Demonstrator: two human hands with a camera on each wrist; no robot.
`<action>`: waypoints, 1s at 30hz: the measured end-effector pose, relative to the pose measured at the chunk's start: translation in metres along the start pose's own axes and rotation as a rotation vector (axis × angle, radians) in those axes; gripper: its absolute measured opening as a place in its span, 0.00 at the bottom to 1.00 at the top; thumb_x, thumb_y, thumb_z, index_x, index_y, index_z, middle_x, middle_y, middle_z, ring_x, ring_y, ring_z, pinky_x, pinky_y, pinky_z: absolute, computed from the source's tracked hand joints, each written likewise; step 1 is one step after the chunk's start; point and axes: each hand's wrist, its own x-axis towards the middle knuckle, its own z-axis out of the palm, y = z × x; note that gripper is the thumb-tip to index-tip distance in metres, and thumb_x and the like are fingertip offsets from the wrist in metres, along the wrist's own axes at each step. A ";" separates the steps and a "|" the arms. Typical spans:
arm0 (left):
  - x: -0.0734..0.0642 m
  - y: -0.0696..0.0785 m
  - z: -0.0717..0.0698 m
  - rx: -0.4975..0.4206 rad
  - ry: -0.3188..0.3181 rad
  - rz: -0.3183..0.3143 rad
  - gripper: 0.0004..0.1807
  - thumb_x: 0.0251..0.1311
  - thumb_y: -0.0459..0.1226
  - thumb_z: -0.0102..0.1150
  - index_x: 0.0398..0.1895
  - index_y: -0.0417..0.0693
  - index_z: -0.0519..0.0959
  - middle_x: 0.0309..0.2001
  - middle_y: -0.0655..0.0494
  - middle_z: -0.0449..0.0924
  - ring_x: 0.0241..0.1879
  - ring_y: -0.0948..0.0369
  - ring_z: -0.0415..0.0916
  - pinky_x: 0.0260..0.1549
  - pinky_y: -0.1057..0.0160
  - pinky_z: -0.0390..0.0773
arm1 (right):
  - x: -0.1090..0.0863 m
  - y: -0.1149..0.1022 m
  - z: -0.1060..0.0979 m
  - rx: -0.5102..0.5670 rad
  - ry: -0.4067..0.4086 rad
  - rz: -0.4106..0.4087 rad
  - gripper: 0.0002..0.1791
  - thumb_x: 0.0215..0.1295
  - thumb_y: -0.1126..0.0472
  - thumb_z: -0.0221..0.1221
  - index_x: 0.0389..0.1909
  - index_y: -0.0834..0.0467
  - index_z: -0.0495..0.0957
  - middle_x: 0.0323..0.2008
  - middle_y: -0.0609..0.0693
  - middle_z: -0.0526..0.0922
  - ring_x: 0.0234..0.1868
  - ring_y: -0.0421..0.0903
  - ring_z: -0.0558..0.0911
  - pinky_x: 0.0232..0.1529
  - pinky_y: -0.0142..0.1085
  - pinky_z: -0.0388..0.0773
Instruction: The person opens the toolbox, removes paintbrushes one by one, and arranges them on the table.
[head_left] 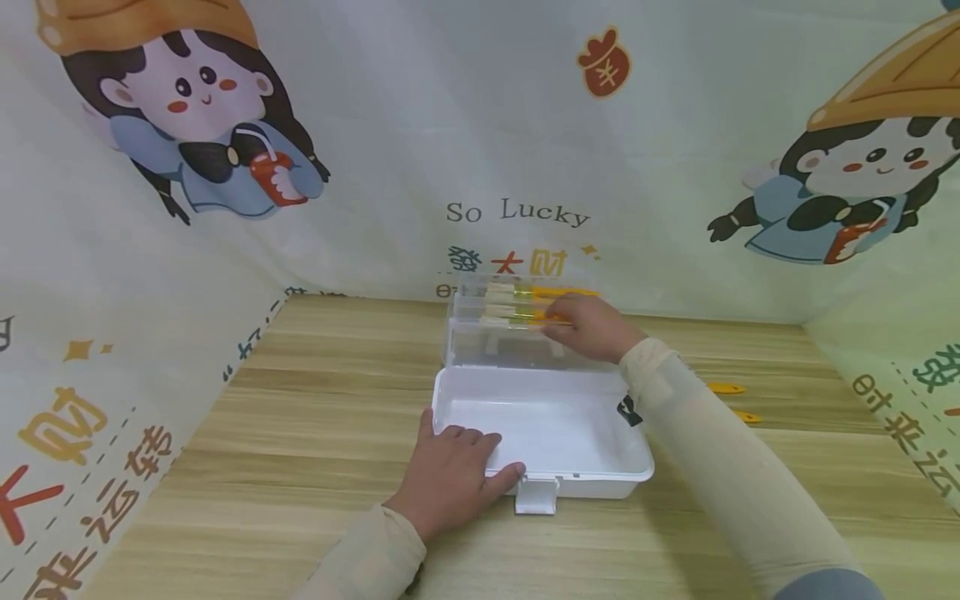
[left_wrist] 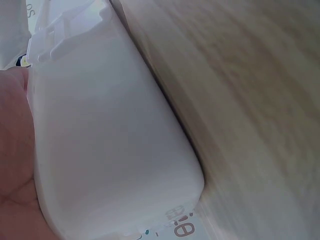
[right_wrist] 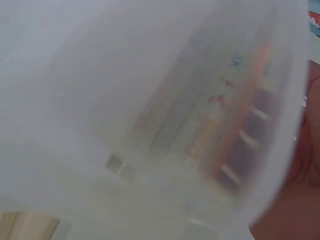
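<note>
My left fingers (head_left: 480, 448) hold the white box (head_left: 611, 487) on the desk (head_left: 337, 400). My right fingers (head_left: 572, 308) pinch a yellow brush (head_left: 525, 314) at the clear lid (head_left: 467, 343). I should go slow, box kept still.

Draped booth (head_left: 390, 150), cartoon-print sheeting (head_left: 675, 167), wood-grain table (head_left: 330, 400)

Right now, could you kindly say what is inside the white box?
The white box shows bare floor; a black piece overlaps its right wall. The left hand and right sleeve cover two corners, hiding whatever's there.
</note>
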 end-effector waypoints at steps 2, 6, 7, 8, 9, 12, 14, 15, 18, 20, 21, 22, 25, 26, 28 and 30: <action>0.000 0.000 0.000 0.000 -0.001 -0.001 0.35 0.70 0.66 0.37 0.54 0.51 0.82 0.48 0.54 0.85 0.52 0.51 0.79 0.62 0.29 0.52 | 0.000 0.000 -0.001 -0.009 0.009 -0.003 0.18 0.74 0.52 0.55 0.55 0.59 0.80 0.54 0.55 0.82 0.59 0.56 0.77 0.62 0.52 0.70; 0.001 0.000 0.001 0.006 -0.004 0.000 0.35 0.70 0.66 0.37 0.54 0.51 0.82 0.48 0.54 0.85 0.52 0.51 0.79 0.62 0.29 0.52 | 0.003 -0.002 -0.002 -0.041 0.023 -0.009 0.17 0.76 0.55 0.52 0.53 0.60 0.81 0.50 0.55 0.84 0.55 0.55 0.79 0.61 0.51 0.71; 0.001 0.000 0.001 0.009 -0.005 0.000 0.35 0.70 0.66 0.38 0.54 0.51 0.82 0.48 0.54 0.85 0.51 0.51 0.79 0.62 0.29 0.52 | 0.005 -0.002 -0.002 -0.049 0.022 -0.002 0.16 0.76 0.55 0.52 0.53 0.60 0.81 0.50 0.55 0.84 0.54 0.55 0.79 0.60 0.51 0.72; 0.001 0.000 0.001 0.010 -0.004 0.001 0.35 0.70 0.65 0.38 0.54 0.51 0.82 0.48 0.53 0.85 0.51 0.51 0.79 0.62 0.29 0.52 | 0.006 -0.004 -0.003 -0.053 0.020 0.011 0.16 0.76 0.56 0.52 0.53 0.61 0.81 0.49 0.55 0.84 0.53 0.54 0.80 0.59 0.50 0.72; 0.001 0.000 0.000 0.010 -0.003 0.002 0.35 0.70 0.65 0.38 0.54 0.51 0.82 0.48 0.53 0.85 0.51 0.51 0.79 0.62 0.29 0.52 | 0.008 -0.005 -0.003 -0.053 0.017 0.029 0.16 0.75 0.56 0.53 0.53 0.61 0.81 0.49 0.55 0.84 0.52 0.54 0.80 0.58 0.50 0.73; 0.001 0.000 -0.001 0.008 0.002 0.002 0.34 0.69 0.65 0.39 0.54 0.50 0.82 0.48 0.53 0.85 0.51 0.51 0.79 0.62 0.29 0.52 | 0.014 -0.010 -0.007 -0.049 0.018 0.066 0.15 0.72 0.58 0.57 0.52 0.61 0.82 0.49 0.55 0.84 0.52 0.53 0.80 0.58 0.49 0.74; 0.000 0.001 -0.001 0.004 0.003 0.001 0.33 0.69 0.64 0.40 0.54 0.50 0.82 0.48 0.53 0.85 0.51 0.51 0.79 0.62 0.29 0.52 | 0.017 -0.013 -0.010 -0.040 0.025 0.069 0.13 0.70 0.59 0.59 0.50 0.61 0.83 0.48 0.55 0.85 0.51 0.53 0.81 0.57 0.48 0.74; 0.000 0.001 -0.002 0.003 0.003 -0.001 0.33 0.69 0.64 0.40 0.54 0.50 0.82 0.48 0.53 0.85 0.51 0.51 0.79 0.62 0.29 0.52 | 0.019 -0.014 -0.011 -0.037 0.027 0.068 0.12 0.69 0.60 0.60 0.49 0.61 0.84 0.48 0.55 0.85 0.50 0.53 0.81 0.56 0.48 0.75; 0.000 0.001 -0.003 0.005 -0.002 -0.005 0.33 0.70 0.64 0.41 0.54 0.50 0.82 0.48 0.53 0.85 0.52 0.51 0.79 0.63 0.29 0.52 | 0.023 -0.016 -0.012 -0.035 0.021 0.072 0.12 0.68 0.60 0.61 0.47 0.61 0.85 0.45 0.54 0.86 0.48 0.52 0.81 0.54 0.46 0.76; 0.000 0.001 -0.003 0.004 -0.006 -0.006 0.33 0.70 0.64 0.40 0.54 0.50 0.82 0.48 0.53 0.85 0.52 0.51 0.79 0.63 0.29 0.52 | 0.025 -0.017 -0.012 -0.041 0.010 0.081 0.12 0.67 0.59 0.62 0.47 0.61 0.85 0.44 0.54 0.86 0.46 0.51 0.81 0.52 0.45 0.76; 0.000 0.001 -0.003 0.003 -0.007 -0.006 0.33 0.70 0.64 0.40 0.54 0.50 0.82 0.48 0.53 0.85 0.52 0.51 0.79 0.63 0.29 0.52 | 0.026 -0.018 -0.012 -0.043 0.007 0.086 0.12 0.66 0.59 0.63 0.46 0.61 0.85 0.43 0.53 0.86 0.45 0.51 0.81 0.51 0.45 0.76; 0.000 0.001 -0.003 0.002 -0.007 -0.006 0.33 0.70 0.64 0.40 0.55 0.50 0.82 0.49 0.53 0.85 0.52 0.51 0.79 0.63 0.29 0.52 | 0.026 -0.018 -0.012 -0.048 0.004 0.090 0.12 0.66 0.58 0.63 0.46 0.60 0.85 0.43 0.53 0.86 0.45 0.50 0.81 0.51 0.44 0.76; 0.000 0.001 -0.003 -0.001 -0.006 -0.006 0.33 0.69 0.64 0.41 0.55 0.50 0.82 0.49 0.53 0.85 0.52 0.51 0.78 0.63 0.29 0.51 | 0.028 -0.019 -0.011 -0.052 0.004 0.094 0.12 0.65 0.58 0.64 0.44 0.60 0.86 0.43 0.53 0.87 0.44 0.50 0.81 0.50 0.44 0.76; 0.000 0.001 -0.002 0.000 -0.004 -0.006 0.33 0.69 0.64 0.41 0.55 0.50 0.82 0.49 0.53 0.85 0.52 0.51 0.78 0.63 0.29 0.51 | 0.028 -0.019 -0.011 -0.051 0.006 0.093 0.11 0.65 0.58 0.64 0.43 0.60 0.86 0.43 0.53 0.87 0.44 0.51 0.81 0.49 0.45 0.76; 0.000 0.001 -0.002 0.002 -0.002 -0.007 0.33 0.69 0.64 0.42 0.55 0.50 0.82 0.49 0.53 0.85 0.52 0.51 0.78 0.63 0.29 0.51 | 0.029 -0.019 -0.009 -0.050 0.010 0.090 0.10 0.64 0.59 0.65 0.41 0.60 0.87 0.43 0.53 0.87 0.44 0.51 0.82 0.50 0.45 0.76; 0.000 0.001 -0.002 0.003 -0.001 -0.007 0.33 0.69 0.64 0.41 0.55 0.50 0.82 0.49 0.53 0.84 0.52 0.51 0.78 0.63 0.29 0.51 | 0.030 -0.018 -0.008 -0.044 0.014 0.091 0.09 0.64 0.59 0.65 0.41 0.59 0.87 0.44 0.53 0.87 0.46 0.51 0.82 0.51 0.45 0.76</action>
